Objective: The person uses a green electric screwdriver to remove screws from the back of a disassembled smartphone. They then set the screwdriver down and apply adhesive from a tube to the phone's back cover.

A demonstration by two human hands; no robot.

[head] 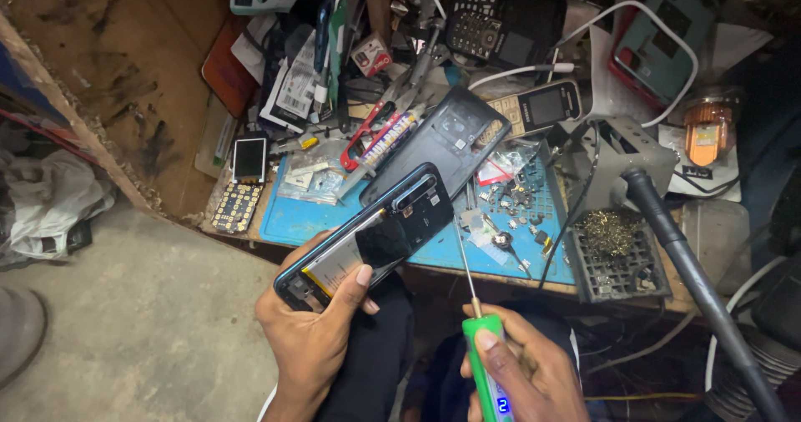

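Right hand [521, 372]: fingers closed around a green-handled screwdriver [484, 338], thin shaft pointing up toward the phone. Left hand [313, 326]: fingers gripping an opened phone [371, 238], back removed, held tilted above the worktop's near edge. Blue mat [292, 217] on the worktop: loose small parts, black back cover [438, 142]. Farther: keypad phone [534, 109], white cable [667, 34].

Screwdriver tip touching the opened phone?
Apart. The head view shows blue mat between the screwdriver tip and the opened phone, held in the left hand.
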